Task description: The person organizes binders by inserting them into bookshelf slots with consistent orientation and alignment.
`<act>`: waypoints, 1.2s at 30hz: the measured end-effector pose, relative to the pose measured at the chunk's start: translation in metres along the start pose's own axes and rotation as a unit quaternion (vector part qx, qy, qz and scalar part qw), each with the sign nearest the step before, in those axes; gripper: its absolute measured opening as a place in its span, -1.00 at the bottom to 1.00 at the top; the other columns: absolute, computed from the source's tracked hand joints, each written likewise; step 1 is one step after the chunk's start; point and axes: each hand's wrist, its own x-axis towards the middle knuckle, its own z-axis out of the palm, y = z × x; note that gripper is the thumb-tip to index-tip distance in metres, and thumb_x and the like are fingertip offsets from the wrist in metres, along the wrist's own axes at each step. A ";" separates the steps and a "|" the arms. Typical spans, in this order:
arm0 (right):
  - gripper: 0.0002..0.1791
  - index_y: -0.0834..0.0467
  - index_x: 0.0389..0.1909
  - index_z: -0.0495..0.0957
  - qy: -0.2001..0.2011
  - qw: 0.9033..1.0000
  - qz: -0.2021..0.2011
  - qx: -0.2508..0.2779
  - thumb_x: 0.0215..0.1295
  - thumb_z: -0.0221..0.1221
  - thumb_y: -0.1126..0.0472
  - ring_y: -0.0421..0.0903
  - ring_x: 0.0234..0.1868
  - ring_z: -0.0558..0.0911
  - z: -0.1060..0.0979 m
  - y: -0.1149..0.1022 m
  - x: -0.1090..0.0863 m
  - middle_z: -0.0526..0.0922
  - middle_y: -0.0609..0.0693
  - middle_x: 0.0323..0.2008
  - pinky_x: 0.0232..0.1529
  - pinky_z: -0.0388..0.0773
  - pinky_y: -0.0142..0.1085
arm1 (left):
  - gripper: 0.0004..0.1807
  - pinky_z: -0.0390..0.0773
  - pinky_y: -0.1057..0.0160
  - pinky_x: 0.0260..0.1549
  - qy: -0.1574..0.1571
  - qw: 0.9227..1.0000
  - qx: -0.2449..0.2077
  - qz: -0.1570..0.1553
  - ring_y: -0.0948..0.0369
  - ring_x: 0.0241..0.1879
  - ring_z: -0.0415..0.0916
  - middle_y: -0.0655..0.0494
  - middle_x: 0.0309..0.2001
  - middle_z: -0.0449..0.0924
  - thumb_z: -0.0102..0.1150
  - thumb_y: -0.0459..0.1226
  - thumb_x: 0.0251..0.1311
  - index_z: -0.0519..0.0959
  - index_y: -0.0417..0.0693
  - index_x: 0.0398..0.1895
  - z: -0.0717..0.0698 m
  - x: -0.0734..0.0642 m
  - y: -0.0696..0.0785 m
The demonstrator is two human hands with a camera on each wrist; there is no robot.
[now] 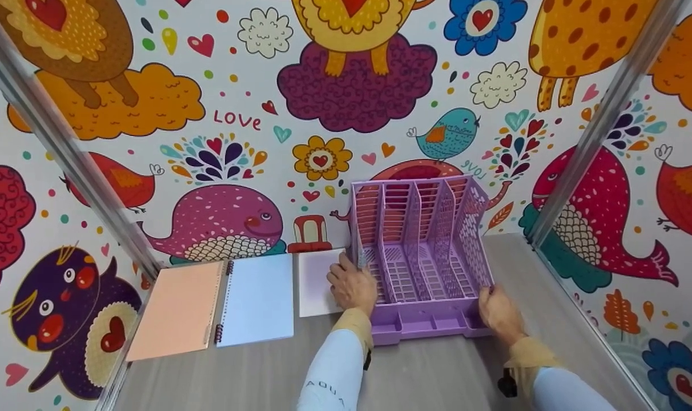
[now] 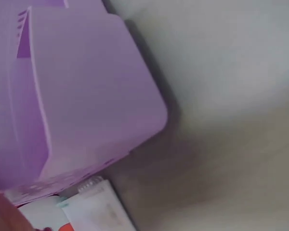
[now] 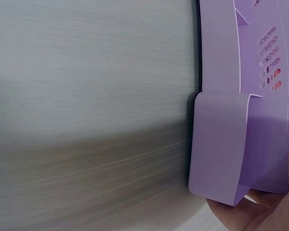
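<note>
A purple plastic desk organizer (image 1: 431,317) with upright dividers and small front compartments stands on the table against the patterned wall. My left hand (image 1: 353,285) holds its left side wall, overlapping a pale notebook (image 1: 317,285) beside it in the head view. At the front right corner, my right hand (image 1: 501,314) grips the organizer. The right wrist view shows the fingers (image 3: 236,216) of that hand around the lower corner of the organizer's front compartment (image 3: 219,149). Only a bit of the left hand (image 2: 5,214) shows in the left wrist view.
To the left lie a blue spiral notebook (image 1: 257,299) and a peach one (image 1: 177,311), side by side on the grey wood-grain table (image 1: 254,377). Metal frame posts (image 1: 597,142) rise at both rear corners. Cartoon-printed walls enclose the back and sides.
</note>
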 end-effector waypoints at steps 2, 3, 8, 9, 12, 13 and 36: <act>-0.35 0.47 0.46 0.26 0.008 1.000 -0.004 -0.002 0.79 -0.34 -0.01 0.56 0.35 0.60 0.000 0.001 -0.002 0.50 0.61 0.37 0.46 0.51 0.39 | -0.36 0.71 -0.27 0.15 -0.016 1.000 0.001 -0.020 -0.25 0.23 0.53 -0.34 0.21 0.53 0.25 -0.07 0.54 0.38 -0.17 0.53 0.000 0.000 0.000; -0.36 0.48 0.44 0.27 0.011 1.000 -0.006 -0.004 0.79 -0.33 0.00 0.56 0.33 0.60 -0.001 0.002 -0.003 0.51 0.62 0.35 0.44 0.51 0.39 | -0.37 0.71 -0.27 0.14 -0.024 0.999 0.002 -0.028 -0.26 0.21 0.53 -0.34 0.19 0.53 0.24 -0.04 0.55 0.40 -0.19 0.50 0.000 -0.001 0.000; -0.41 0.50 0.31 0.34 0.028 0.999 -0.022 -0.017 0.77 -0.29 0.03 0.63 0.30 0.62 -0.003 0.004 -0.007 0.56 0.65 0.28 0.33 0.56 0.42 | -0.43 0.72 -0.29 0.08 -0.068 0.996 -0.011 -0.059 -0.30 0.20 0.53 -0.40 0.16 0.54 0.26 -0.04 0.56 0.46 -0.27 0.37 -0.004 0.002 0.005; -0.41 0.50 0.31 0.34 0.027 0.999 -0.021 -0.017 0.77 -0.29 0.03 0.63 0.31 0.62 -0.003 0.004 -0.007 0.56 0.65 0.29 0.33 0.56 0.42 | -0.43 0.73 -0.29 0.08 -0.077 0.995 -0.016 -0.063 -0.31 0.21 0.52 -0.41 0.17 0.53 0.27 -0.06 0.56 0.45 -0.28 0.38 -0.006 0.003 0.006; -0.39 0.47 0.38 0.32 0.015 1.000 -0.009 -0.014 0.77 -0.32 0.01 0.60 0.34 0.61 -0.004 0.003 -0.008 0.55 0.62 0.33 0.38 0.54 0.40 | -0.41 0.72 -0.28 0.13 -0.108 0.991 -0.020 -0.077 -0.32 0.26 0.52 -0.43 0.21 0.52 0.25 -0.09 0.58 0.43 -0.30 0.44 -0.010 0.007 0.008; -0.38 0.47 0.40 0.32 0.012 1.000 -0.005 -0.013 0.77 -0.32 0.01 0.59 0.34 0.61 -0.004 0.003 -0.008 0.55 0.61 0.34 0.39 0.54 0.40 | -0.40 0.72 -0.28 0.15 -0.117 0.990 -0.023 -0.081 -0.32 0.27 0.52 -0.44 0.23 0.52 0.24 -0.09 0.58 0.42 -0.30 0.46 -0.011 0.008 0.008; -0.32 0.48 0.43 0.35 0.019 1.000 -0.008 -0.009 0.75 -0.32 -0.03 0.57 0.39 0.60 0.000 -0.002 -0.003 0.55 0.58 0.37 0.45 0.52 0.38 | -0.08 0.66 -0.26 0.32 -0.189 0.982 -0.007 -0.017 -0.34 0.34 0.59 -0.40 0.34 0.57 0.60 -0.08 0.28 0.40 -0.21 0.61 -0.048 0.023 0.012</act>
